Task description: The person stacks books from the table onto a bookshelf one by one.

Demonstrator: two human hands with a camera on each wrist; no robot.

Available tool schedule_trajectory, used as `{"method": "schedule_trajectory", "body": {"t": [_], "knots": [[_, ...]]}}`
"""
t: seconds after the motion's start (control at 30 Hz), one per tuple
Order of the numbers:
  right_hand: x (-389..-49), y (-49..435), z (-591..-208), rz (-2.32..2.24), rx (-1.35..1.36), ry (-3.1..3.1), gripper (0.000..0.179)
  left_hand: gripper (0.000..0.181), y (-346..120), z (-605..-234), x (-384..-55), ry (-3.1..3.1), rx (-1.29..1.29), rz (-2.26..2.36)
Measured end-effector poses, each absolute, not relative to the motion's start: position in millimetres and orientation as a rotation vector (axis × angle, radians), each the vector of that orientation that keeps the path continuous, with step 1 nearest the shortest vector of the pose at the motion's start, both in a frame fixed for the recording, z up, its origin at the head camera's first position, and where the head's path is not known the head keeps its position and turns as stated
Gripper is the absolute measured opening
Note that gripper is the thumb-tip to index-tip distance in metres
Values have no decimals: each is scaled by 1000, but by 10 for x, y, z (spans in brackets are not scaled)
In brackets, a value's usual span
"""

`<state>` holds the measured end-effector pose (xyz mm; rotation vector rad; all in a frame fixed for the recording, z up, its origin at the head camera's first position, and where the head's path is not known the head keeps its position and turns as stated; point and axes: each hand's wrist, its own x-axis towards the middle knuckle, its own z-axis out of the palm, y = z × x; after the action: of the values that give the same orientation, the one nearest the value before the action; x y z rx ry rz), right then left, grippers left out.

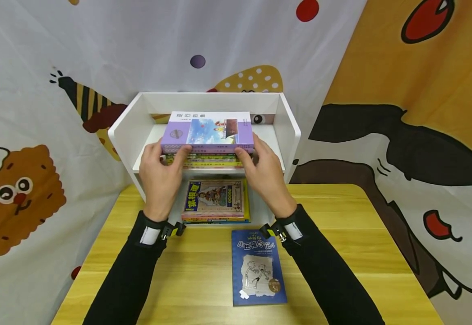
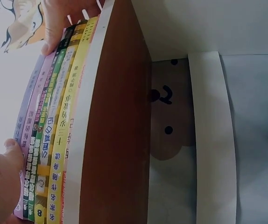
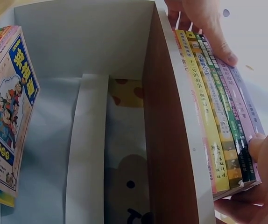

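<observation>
A stack of books, topped by a purple book (image 1: 211,131) with a blue sky picture, lies on the upper shelf of a small white bookshelf (image 1: 124,122). My left hand (image 1: 159,178) grips the stack's left end, its thumb on the purple spines. At the right end my right hand (image 1: 269,176) holds it the same way. Below the purple spines, green and yellow spines (image 2: 54,135) show in the left wrist view. The right wrist view has the same spines (image 3: 213,112), lined up against the shelf board. Fingers behind the ends are partly hidden.
On the lower shelf lies another pile of books with a comic-style cover (image 1: 215,198). A blue book (image 1: 258,275) lies flat on the wooden table (image 1: 195,271) in front of the bookshelf. A printed cloth (image 1: 138,40) hangs behind.
</observation>
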<state>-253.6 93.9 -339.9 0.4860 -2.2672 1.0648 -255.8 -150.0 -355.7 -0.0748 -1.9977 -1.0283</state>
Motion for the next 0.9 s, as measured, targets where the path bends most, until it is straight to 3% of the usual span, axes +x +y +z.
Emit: {"method": "schedule_trajectory", "body": {"t": [0.5,0.9], "knots": [[-2358,1029,-3479,1193,435,-2181,47,57,-1538,-3575,-2402,-1956,-53,-1011],[-1900,1210,-3650,1149,534,-2081,29,23,-1437,-3812,-2050,-1960,-232,-1011]]}}
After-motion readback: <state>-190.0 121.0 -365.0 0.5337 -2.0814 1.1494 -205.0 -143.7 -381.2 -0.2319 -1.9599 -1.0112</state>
